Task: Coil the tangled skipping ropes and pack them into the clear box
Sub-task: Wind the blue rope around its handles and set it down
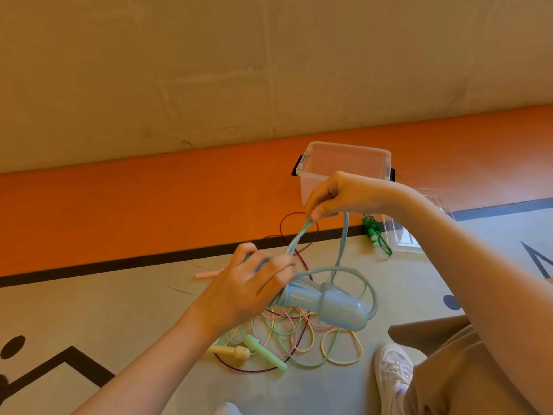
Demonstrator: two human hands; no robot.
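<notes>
My left hand grips the blue skipping rope's handles, with blue cord wound round them near my fingers. My right hand pinches a bundle of the blue cord higher up, and one loop hangs down to the right of the handles. On the floor below lies a tangle of green, yellow, pink and dark red ropes with a green handle and a yellow handle. The clear box stands open behind my right hand, by the orange band.
A coiled green rope lies right of the box, beside the clear lid. A pink handle lies on the floor to the left. My white shoe and trouser leg are at the lower right. A wall rises behind.
</notes>
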